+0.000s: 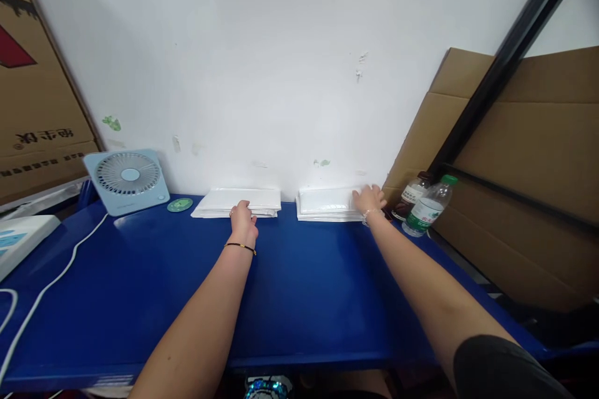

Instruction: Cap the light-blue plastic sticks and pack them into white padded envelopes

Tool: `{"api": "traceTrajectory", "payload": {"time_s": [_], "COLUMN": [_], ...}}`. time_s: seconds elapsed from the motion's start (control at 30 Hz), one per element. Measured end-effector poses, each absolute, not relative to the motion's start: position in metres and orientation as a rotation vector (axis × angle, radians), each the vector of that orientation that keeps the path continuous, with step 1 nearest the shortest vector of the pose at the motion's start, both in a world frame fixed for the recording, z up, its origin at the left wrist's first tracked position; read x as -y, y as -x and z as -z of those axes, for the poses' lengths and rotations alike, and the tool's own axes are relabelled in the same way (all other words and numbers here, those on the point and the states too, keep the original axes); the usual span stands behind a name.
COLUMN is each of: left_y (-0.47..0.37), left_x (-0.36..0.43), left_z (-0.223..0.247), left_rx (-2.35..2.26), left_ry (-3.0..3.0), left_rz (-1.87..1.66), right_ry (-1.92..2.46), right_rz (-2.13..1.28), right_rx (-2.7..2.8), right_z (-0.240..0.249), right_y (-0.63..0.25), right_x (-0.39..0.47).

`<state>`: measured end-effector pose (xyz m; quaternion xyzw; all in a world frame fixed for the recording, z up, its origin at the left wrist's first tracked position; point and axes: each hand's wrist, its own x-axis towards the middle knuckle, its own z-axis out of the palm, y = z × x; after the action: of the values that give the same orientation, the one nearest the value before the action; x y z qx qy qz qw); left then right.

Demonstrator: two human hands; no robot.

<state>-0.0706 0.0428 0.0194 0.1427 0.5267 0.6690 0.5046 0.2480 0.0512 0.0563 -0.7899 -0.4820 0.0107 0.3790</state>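
Two low stacks of flat white packets, glossy like padded mailing envelopes, lie on the blue table against the wall. My left hand [243,222] is at the front edge of the left stack [218,202], its fingers bent and closed on the edge; the undersides of the fingers are hidden. Over the right end of the right stack [325,202] rests my right hand [369,199], open, with the fingers spread towards the wall. Layered edges show along the front of both stacks, and a narrow gap separates them.
A light blue fan [128,181] leans at the back left beside a round green disc [180,204]. Its white cable [70,262] runs forward near a white device [25,240]. Right of my right hand stand a green-capped bottle [428,209], a dark bottle [412,196] and cardboard [524,181].
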Motion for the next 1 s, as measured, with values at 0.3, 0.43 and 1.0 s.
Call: {"api": "traceTrajectory", "payload": {"time_s": [0.3,0.43,1.0], "left_y": [0.073,0.065,-0.001], "left_x": [-0.042,-0.034,0.004], "left_z": [-0.022,-0.03,-0.03], "left_rx": [-1.228,-1.16,-0.563], "left_ry": [-0.095,-0.05,-0.237], "left_rz": [-1.615,-1.6,-1.631], "right_ry": [1.381,1.505,1.161], "right_rz": [0.204,0.229,-0.33], "right_rx": [2.415,2.371,2.076], "right_z": [-0.03,-0.021,0.006], "right_y": [-0.09,-0.053,-0.184], "right_x": [-0.053,-0.055,0.052]}}
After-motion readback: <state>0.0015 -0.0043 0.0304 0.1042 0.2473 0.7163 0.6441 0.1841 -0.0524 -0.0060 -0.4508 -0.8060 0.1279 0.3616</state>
